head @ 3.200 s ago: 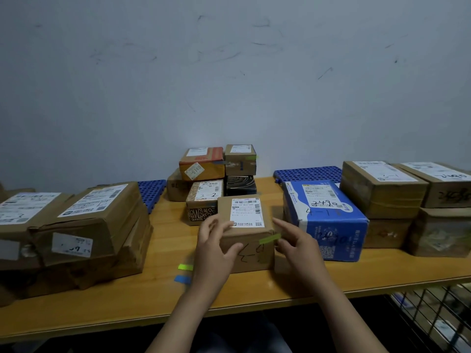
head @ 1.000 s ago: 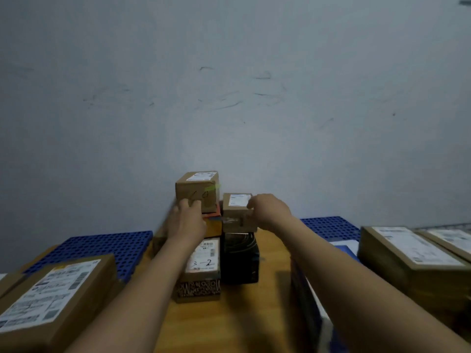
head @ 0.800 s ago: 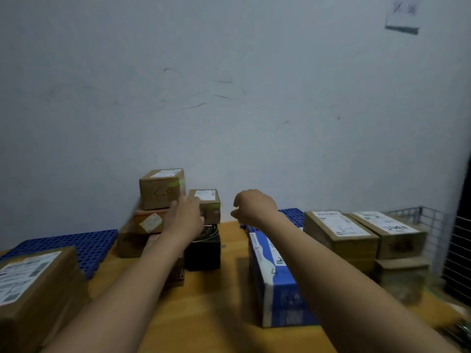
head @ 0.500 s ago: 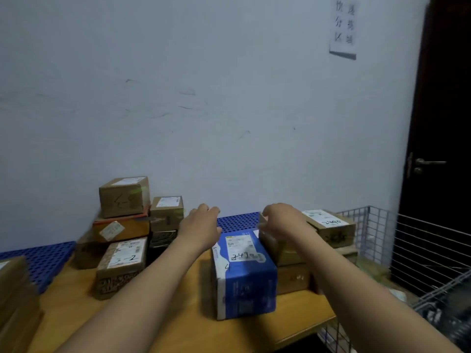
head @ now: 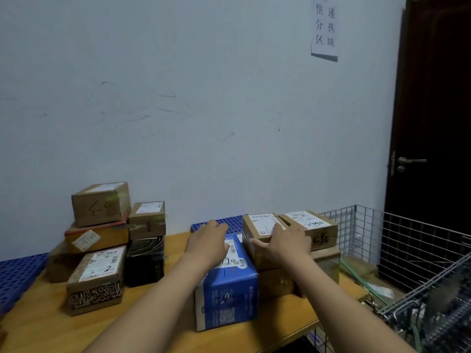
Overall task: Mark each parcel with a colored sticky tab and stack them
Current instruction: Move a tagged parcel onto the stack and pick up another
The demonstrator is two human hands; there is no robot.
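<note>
The blue parcel [head: 226, 299], lower centre, was laid lengthwise toward the wall, the left hand [head: 207, 242] rested atop, grasp unclear; the brown parcel [head: 258, 224] was clasped by the right hand [head: 285, 243].

You face a scuffed pale wall [head: 204, 98] with a handwritten paper sign [head: 324, 26] at the upper right. Right of it stands a dark door [head: 438, 110] with a metal handle [head: 410, 161]. Wire baskets [head: 407, 240] fill the lower right. A blue grid mat [head: 17, 273] shows at the left edge, by the wooden table [head: 38, 324].

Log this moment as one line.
left hand: on blue box | right hand: on brown parcel | grips: unclear | tabbed parcel: stacked
</note>
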